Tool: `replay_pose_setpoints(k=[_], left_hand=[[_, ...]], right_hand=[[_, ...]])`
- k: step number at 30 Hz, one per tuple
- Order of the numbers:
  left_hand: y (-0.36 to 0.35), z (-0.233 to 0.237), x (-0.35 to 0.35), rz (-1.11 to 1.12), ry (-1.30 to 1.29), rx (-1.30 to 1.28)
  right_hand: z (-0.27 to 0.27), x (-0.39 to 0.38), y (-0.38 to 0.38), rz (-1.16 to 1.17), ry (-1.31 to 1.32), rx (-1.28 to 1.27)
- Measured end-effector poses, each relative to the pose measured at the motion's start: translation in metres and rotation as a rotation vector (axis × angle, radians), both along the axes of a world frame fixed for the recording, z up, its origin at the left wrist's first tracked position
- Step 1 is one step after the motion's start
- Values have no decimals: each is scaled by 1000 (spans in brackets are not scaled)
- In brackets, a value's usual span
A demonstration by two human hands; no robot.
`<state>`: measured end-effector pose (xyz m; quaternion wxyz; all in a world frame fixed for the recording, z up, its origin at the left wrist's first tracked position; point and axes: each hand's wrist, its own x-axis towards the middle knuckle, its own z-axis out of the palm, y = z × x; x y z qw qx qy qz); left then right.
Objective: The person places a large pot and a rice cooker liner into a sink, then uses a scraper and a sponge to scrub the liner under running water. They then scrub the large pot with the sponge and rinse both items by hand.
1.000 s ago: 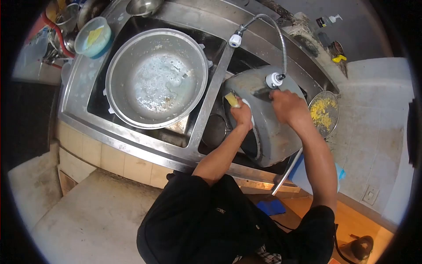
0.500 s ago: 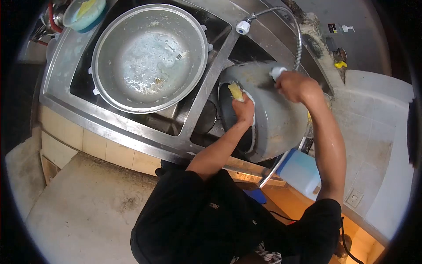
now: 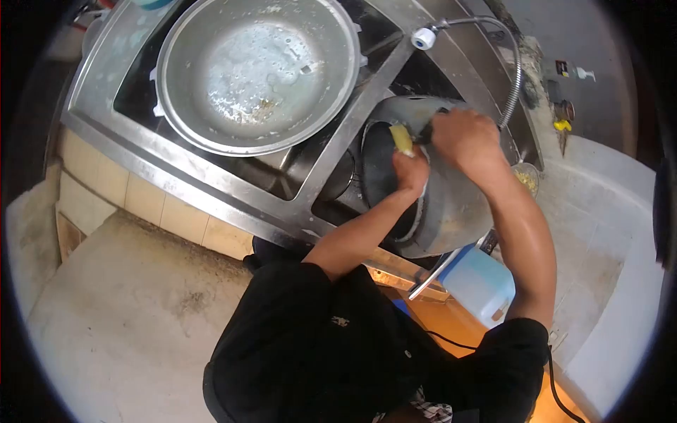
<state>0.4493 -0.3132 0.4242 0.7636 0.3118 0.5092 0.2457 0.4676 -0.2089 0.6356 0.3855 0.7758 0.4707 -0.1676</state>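
The tilted pot in the sink looks stiff, heavy, slippery; its rim offers purchase. Left hand grips a soft sponge; right hand is closed, contents unclear.

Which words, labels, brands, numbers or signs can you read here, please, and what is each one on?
None can be read.
Shirt: small pale mark, too small to make out.
Pump bottle: dark label, too small and blurred to read.
Tap knob: blue spot, no lettering discernible.
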Motion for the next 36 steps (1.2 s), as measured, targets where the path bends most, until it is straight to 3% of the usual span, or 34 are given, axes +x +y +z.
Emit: replay_pose_setpoints(k=[1,5,7,8,11,12,14,16,20,25,27,32,34,36], left_hand=[[6,3,-3,28,13,-11],[9,13,-5,23,52,-47],[2,-1,-2,2,17,113],[2,-1,-1,-43,42,0],[8,16,-7,-35,152,47],[17,27,-13,-136,170,-17],[13,20,-8,-113,162,33],[12,15,-11,-108,166,80],[13,26,-7,-100,135,-61],[10,15,-7,-217,158,-63],[5,11,-1,-76,73,-51],[-5,-5,7,-56,83,35],[-6,1,2,-65,83,45],[-5,9,0,-36,64,46]], right_hand=[[-1,3,1,6,-45,71],[-20,21,8,-12,16,-53],[-20,5,2,100,-22,-47],[-16,-1,4,125,-62,-40],[-22,8,9,115,-72,-42],[-18,7,11,96,-62,-54],[-14,7,17,97,-50,-58],[-6,-1,3,255,-93,-15],[-47,28,30,74,-42,-195],[-4,14,20,38,-115,-119],[-2,49,16,-184,26,-106],[1,76,11,-280,184,-95],[7,76,7,-127,250,-140],[-17,89,14,-220,231,-119]])
